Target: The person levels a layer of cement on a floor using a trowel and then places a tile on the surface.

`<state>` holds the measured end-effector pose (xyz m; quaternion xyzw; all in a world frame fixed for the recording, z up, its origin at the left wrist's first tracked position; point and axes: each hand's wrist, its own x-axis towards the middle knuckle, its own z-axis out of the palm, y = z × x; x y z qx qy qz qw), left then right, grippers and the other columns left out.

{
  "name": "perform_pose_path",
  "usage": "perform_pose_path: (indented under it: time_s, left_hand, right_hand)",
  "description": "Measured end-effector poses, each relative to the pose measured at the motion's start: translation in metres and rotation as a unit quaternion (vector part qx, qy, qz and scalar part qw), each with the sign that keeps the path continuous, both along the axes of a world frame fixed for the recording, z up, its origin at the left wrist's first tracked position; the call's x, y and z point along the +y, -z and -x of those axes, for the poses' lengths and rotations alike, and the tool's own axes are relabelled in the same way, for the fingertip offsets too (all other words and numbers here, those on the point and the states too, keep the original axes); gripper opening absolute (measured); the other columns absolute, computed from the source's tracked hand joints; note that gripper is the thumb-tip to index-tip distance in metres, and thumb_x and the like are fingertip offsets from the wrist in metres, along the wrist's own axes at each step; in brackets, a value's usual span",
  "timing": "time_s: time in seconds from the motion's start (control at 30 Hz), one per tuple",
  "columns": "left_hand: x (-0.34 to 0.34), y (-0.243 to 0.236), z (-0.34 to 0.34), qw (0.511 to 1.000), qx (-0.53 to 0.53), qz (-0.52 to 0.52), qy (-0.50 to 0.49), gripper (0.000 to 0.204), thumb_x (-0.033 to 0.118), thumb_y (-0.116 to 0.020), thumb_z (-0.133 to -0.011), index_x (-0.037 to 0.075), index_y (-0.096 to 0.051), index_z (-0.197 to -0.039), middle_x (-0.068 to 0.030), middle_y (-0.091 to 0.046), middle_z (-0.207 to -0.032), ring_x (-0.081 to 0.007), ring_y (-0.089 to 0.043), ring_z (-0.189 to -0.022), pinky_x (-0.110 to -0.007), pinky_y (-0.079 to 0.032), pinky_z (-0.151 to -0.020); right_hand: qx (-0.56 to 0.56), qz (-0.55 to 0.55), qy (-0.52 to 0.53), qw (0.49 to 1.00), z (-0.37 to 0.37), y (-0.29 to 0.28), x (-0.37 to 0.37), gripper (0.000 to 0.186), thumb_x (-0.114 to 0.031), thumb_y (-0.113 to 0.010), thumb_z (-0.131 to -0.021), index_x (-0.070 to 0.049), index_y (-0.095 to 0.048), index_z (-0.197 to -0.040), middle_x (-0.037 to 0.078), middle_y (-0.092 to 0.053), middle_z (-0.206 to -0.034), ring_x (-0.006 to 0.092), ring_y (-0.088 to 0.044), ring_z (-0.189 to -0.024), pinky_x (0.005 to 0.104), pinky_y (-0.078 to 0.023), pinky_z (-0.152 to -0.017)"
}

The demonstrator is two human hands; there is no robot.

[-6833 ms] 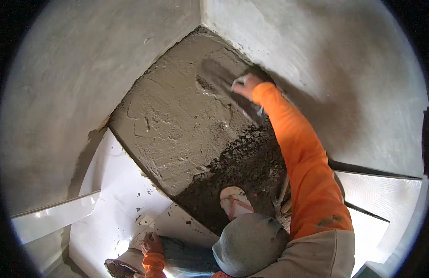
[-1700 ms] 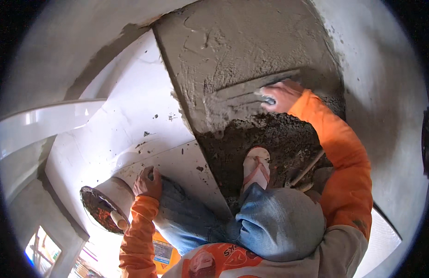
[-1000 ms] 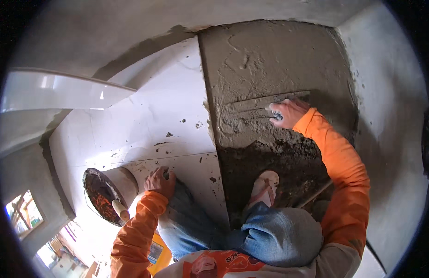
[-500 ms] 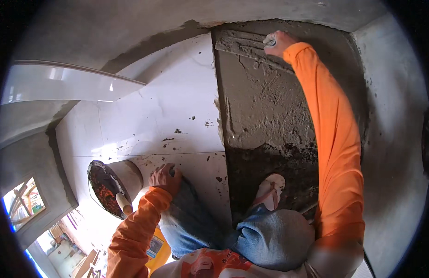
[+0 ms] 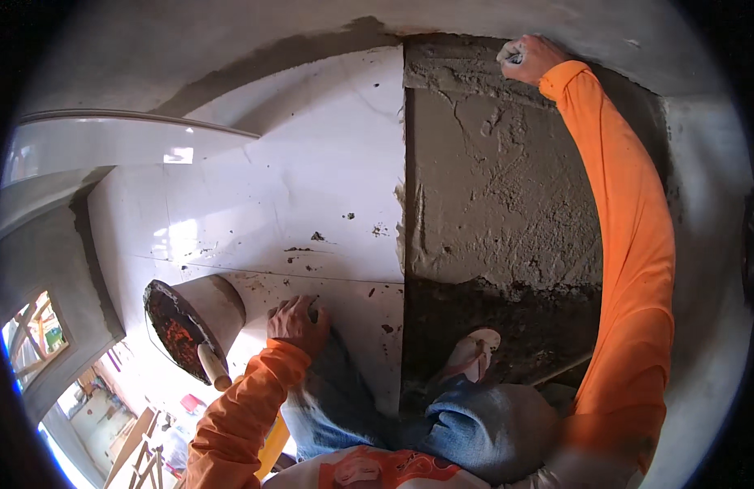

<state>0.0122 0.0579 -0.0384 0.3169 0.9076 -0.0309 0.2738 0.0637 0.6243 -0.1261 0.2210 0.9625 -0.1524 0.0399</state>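
At the far end of a wet grey mortar bed [image 5: 507, 187], my right hand [image 5: 533, 61] is closed round a mortar-coated straightedge [image 5: 446, 69]. The straightedge lies across the mortar close to the far wall, its left end by the tile edge; mortar smears hide much of its outline. My left hand [image 5: 298, 323] presses palm down beside my knee on the white floor tile [image 5: 312, 187], with its fingers stretched out and nothing in them. Left of that hand a bucket [image 5: 218, 306] stands tilted in view, a wooden-handled tool [image 5: 214, 367] resting at its rim.
Mortar crumbs [image 5: 316, 236] dot the tiles. A dark rough strip of floor [image 5: 507, 318] lies nearer me, with my sandalled foot [image 5: 472, 354] on it. Grey walls [image 5: 707, 204] bound the far and right sides. Something yellow [image 5: 272, 444] shows beside my leg.
My right hand and the straightedge have moved farther away and toward the far wall, a little rightward. My left hand stays on the tile. The view has shifted slightly.
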Motion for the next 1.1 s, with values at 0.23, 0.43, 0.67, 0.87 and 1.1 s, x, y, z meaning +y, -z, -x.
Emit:
perform_pose_path:
  time_s: [0.23,0.43,0.67,0.87,1.1]
  left_hand:
    - [0.006,0.000,0.002,1.000,-0.002,0.012,-0.004,0.029,0.030,-0.059,-0.080,0.007,-0.066,-0.095,-0.0110,-0.067,-0.094,-0.0314,-0.062,-0.093,-0.043,-0.044,-0.087]
    - [0.009,-0.001,0.001,1.000,0.002,0.015,0.001,0.029,0.032,-0.058,-0.080,0.009,-0.066,-0.096,-0.0097,-0.067,-0.093,-0.0298,-0.062,-0.092,-0.042,-0.044,-0.087]
    - [0.001,-0.004,-0.006,1.000,0.025,0.012,-0.013,0.031,0.034,-0.058,-0.080,0.010,-0.066,-0.098,-0.0113,-0.067,-0.092,-0.0306,-0.062,-0.091,-0.042,-0.045,-0.087]
    - [-0.004,-0.004,-0.011,0.998,0.055,0.011,-0.017,0.034,0.036,-0.058,-0.080,0.010,-0.066,-0.100,-0.0123,-0.067,-0.094,-0.0317,-0.062,-0.091,-0.043,-0.045,-0.086]
    - [-0.006,-0.006,-0.014,0.999,0.045,0.025,-0.014,0.039,0.037,-0.059,-0.080,0.009,-0.064,-0.108,-0.0131,-0.065,-0.103,-0.0319,-0.059,-0.101,-0.042,-0.043,-0.091]
  right_hand:
    - [0.005,0.007,-0.064,0.998,0.003,-0.017,-0.014,0.030,-0.027,-0.057,-0.077,-0.006,-0.068,-0.096,0.012,-0.066,-0.084,0.0290,-0.061,-0.077,0.0372,-0.048,-0.073]
    - [-0.026,0.034,-0.140,0.989,-0.043,-0.007,-0.050,0.031,-0.024,-0.054,-0.078,-0.005,-0.069,-0.098,0.013,-0.068,-0.090,0.0302,-0.062,-0.080,0.0380,-0.048,-0.084]
    - [-0.120,0.112,-0.075,0.984,-0.097,-0.040,-0.140,0.030,-0.020,-0.055,-0.075,-0.007,-0.071,-0.096,0.017,-0.067,-0.079,0.0323,-0.063,-0.071,0.0395,-0.052,-0.077]
    - [-0.082,0.100,-0.120,0.984,-0.149,-0.037,-0.200,0.025,-0.019,-0.057,-0.073,-0.009,-0.071,-0.092,0.018,-0.065,-0.071,0.0333,-0.064,-0.064,0.0425,-0.053,-0.067]
    - [-0.049,0.107,-0.086,0.989,-0.196,-0.041,-0.246,0.017,-0.021,-0.061,-0.077,-0.006,-0.066,-0.082,0.016,-0.066,-0.071,0.0326,-0.065,-0.063,0.0436,-0.052,-0.060]
